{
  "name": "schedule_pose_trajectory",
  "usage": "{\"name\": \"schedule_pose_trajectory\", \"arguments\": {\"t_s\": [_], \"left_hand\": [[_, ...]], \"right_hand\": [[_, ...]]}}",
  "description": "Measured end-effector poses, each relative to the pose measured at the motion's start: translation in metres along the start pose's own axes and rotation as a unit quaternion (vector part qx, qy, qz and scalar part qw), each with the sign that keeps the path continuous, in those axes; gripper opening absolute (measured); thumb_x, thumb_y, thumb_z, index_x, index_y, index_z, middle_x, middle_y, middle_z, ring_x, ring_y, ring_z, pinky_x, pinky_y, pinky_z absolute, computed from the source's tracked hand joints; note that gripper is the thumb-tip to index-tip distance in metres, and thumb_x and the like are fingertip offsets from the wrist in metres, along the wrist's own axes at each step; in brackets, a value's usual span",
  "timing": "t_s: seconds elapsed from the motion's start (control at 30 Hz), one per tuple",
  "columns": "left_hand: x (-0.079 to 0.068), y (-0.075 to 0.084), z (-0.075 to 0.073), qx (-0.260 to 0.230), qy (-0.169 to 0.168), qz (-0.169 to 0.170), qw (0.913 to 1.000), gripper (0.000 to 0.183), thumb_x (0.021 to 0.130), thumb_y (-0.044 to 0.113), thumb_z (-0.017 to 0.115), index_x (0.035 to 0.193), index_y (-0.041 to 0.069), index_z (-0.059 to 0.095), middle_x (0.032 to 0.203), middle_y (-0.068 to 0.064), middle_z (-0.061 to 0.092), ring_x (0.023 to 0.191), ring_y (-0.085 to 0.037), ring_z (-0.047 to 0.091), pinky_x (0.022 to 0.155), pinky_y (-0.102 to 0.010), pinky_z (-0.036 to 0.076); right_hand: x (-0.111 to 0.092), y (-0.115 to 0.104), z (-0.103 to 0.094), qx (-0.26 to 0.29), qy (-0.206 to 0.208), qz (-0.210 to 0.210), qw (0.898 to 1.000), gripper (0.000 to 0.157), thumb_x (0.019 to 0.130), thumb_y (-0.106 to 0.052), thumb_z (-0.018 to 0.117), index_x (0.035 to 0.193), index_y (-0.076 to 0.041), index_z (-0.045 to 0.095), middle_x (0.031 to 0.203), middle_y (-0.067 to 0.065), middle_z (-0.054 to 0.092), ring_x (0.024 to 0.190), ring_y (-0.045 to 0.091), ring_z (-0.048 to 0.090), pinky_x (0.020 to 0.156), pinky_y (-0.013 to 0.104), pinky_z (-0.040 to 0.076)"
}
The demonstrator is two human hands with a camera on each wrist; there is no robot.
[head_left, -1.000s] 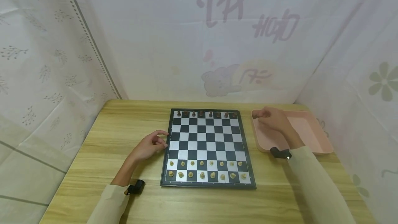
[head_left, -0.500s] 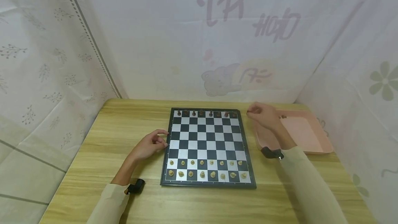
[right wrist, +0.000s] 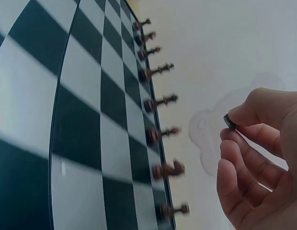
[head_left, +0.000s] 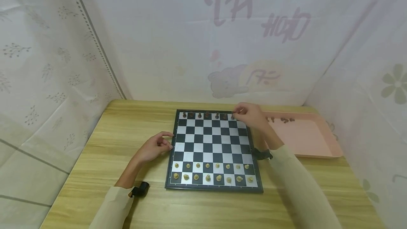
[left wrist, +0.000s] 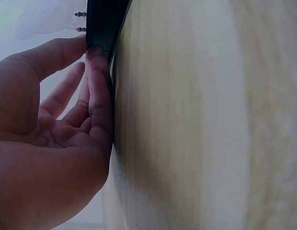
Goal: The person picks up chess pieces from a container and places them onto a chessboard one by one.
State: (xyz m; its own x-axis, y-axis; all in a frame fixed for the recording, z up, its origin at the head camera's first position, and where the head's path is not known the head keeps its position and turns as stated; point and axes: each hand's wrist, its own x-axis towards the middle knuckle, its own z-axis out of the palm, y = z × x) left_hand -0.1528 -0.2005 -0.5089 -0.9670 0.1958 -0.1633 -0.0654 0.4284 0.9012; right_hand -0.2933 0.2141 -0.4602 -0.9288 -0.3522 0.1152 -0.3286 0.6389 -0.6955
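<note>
A black-and-white chessboard lies in the middle of the table. My left hand rests at its left edge, with thumb and fingertips against the dark frame in the left wrist view. Over the far right corner, my right hand pinches a small chess piece between thumb and index finger. Only its dark round base shows; the fingers hide the rest. A row of dark reddish pieces stands along the far edge. Two rows of cream pieces fill the near side.
To the right of the board is a shallow pink tray with several dark pieces lying near its far side. The wooden table meets a printed cloth wall at the back.
My right hand has moved left from the pink tray to the board's far right corner, carrying the chess piece. Dark pieces in the tray are now uncovered. My left hand stays at the board's edge.
</note>
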Motion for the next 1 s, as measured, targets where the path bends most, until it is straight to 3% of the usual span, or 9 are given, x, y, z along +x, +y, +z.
{"name": "schedule_pose_trajectory", "arguments": {"t_s": [0.47, 0.7, 1.0], "left_hand": [[0.001, 0.000, 0.001, 0.004, 0.004, 0.000, 1.0000, 0.044, 0.103, 0.001, 0.069, 0.146, 0.003, 0.063, 0.098, -0.009, 0.075, 0.090, -0.023, 0.065, 0.084, -0.039, 0.047], [0.001, -0.001, 0.000, -0.002, -0.001, 0.007, 1.0000, 0.044, 0.102, -0.001, 0.068, 0.145, 0.002, 0.063, 0.098, -0.008, 0.075, 0.091, -0.022, 0.066, 0.086, -0.039, 0.048], [0.002, -0.004, -0.001, -0.002, -0.005, 0.014, 0.9999, 0.043, 0.102, -0.003, 0.067, 0.145, 0.001, 0.063, 0.098, -0.008, 0.076, 0.092, -0.022, 0.067, 0.087, -0.040, 0.049]], "right_hand": [[0.026, -0.042, 0.046, 0.026, -0.020, -0.047, 0.998, 0.020, 0.100, -0.014, 0.077, 0.117, -0.004, 0.080, 0.107, 0.006, 0.078, 0.093, 0.026, 0.069, 0.076, 0.039, 0.054], [0.034, -0.056, 0.069, 0.035, -0.020, -0.054, 0.998, 0.013, 0.100, -0.013, 0.076, 0.110, -0.011, 0.082, 0.105, 0.003, 0.078, 0.090, 0.024, 0.068, 0.075, 0.039, 0.054], [0.044, -0.073, 0.096, 0.049, -0.048, -0.086, 0.994, 0.011, 0.099, -0.012, 0.080, 0.109, -0.009, 0.082, 0.101, 0.002, 0.078, 0.088, 0.021, 0.068, 0.072, 0.035, 0.055]]}}
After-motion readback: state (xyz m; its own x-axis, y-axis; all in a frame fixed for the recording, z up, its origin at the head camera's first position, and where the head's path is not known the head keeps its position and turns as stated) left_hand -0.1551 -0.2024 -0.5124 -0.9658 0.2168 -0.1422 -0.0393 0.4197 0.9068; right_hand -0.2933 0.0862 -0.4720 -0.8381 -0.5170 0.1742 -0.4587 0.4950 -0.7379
